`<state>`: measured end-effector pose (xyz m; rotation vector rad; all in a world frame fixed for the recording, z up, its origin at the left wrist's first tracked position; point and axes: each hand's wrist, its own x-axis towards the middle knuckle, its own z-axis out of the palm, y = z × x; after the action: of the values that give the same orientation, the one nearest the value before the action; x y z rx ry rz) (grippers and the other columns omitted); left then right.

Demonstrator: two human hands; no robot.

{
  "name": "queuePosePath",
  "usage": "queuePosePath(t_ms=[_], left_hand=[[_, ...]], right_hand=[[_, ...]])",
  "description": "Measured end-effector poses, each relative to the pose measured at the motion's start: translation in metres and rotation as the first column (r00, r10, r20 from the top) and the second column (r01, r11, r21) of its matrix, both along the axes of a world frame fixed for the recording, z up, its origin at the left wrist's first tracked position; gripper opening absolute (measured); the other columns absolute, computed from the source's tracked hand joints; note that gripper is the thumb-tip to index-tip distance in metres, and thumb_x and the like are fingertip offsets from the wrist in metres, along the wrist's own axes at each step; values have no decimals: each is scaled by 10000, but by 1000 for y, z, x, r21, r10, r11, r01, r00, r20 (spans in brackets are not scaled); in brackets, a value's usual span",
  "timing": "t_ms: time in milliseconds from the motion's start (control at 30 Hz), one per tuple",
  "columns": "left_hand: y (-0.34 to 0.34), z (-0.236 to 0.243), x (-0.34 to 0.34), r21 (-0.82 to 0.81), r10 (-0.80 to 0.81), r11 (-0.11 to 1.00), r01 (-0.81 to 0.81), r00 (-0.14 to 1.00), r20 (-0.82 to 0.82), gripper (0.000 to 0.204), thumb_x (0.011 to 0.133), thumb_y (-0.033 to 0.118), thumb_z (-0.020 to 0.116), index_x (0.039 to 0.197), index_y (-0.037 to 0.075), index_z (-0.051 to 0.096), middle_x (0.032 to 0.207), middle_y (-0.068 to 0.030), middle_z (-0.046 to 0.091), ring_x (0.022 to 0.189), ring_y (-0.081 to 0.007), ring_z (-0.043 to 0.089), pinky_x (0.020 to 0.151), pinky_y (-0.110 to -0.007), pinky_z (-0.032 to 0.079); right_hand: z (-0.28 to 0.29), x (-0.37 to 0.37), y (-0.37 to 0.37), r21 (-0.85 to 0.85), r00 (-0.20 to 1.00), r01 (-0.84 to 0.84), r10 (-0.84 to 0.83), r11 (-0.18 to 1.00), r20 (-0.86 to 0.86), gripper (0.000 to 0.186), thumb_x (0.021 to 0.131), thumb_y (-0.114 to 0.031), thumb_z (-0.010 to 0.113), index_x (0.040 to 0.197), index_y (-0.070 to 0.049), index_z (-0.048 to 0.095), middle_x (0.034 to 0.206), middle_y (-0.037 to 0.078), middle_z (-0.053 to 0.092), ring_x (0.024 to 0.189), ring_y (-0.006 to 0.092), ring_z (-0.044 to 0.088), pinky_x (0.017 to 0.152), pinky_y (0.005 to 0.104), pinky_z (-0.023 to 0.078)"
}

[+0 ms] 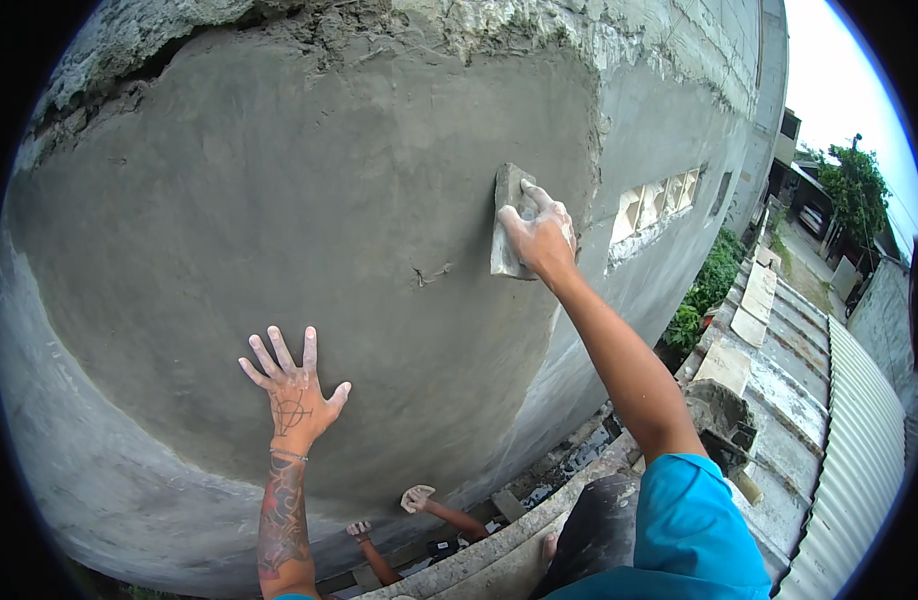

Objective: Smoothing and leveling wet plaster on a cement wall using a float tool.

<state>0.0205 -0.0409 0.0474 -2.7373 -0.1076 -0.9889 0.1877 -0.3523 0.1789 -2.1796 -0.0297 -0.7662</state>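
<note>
Dark grey damp plaster point(329, 200) covers a broad patch of the wall in front of me. My right hand point(547, 235) grips a plastering float point(503, 250), its flat face against the plaster near the patch's right edge. The float is smeared with pale mortar, and so are my fingers. Lower and to the left, my left hand point(295, 395) holds nothing. Its fingers are spread wide, palm toward the wall; whether it touches the plaster I cannot tell. A small rough mark point(431, 274) shows in the plaster between my hands.
Another person's hands point(417, 498) reach toward the wall below me. Beside my right elbow stands a container of mortar point(719, 412) on a slab roof. Vent blocks point(655, 206) pierce the wall at right. A corrugated roof point(859, 440) borders the ledge. Rough broken concrete point(419, 30) runs along the top.
</note>
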Motion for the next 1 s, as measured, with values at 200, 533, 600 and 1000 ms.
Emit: queuePosePath(t_ms=[200,533,600,1000], left_hand=[[-7,6,5,-11,-3,1000,3,1000,4,1055,692,531,713,1490,101,173,1505,-318,-19,1366,-543,-95,1041,-705,-31],[0,2,4,-32,2,999,-2,1000,0,1040,672,518,726,1492,158,195,1513,-294,-24,1368,-543,-86,1036,-720,-16],[-7,4,9,-32,-13,999,13,1000,-1,1046,673,518,726,1494,158,186,1513,-296,-26,1368,-543,-89,1033,-723,-17],[-6,6,10,-3,-3,1000,3,1000,-10,1093,666,510,737,1503,157,130,1511,-306,-80,1364,-547,-108,1023,-731,-28]], right_hand=[[44,28,-70,396,954,-280,301,874,10,624,704,-416,622,1234,-89,617,1083,208,663,1070,287,619,972,365,438],[23,23,-73,3,961,-257,256,966,-108,596,738,-446,576,1237,-124,624,1244,208,586,1190,305,540,1014,363,405],[58,42,-95,267,968,-234,248,935,-20,600,748,-436,580,1241,-97,614,1219,214,600,1136,304,580,977,357,433],[22,48,-97,245,985,-151,124,958,123,594,733,-436,588,1239,-127,615,1233,223,585,1134,356,563,998,389,417]])
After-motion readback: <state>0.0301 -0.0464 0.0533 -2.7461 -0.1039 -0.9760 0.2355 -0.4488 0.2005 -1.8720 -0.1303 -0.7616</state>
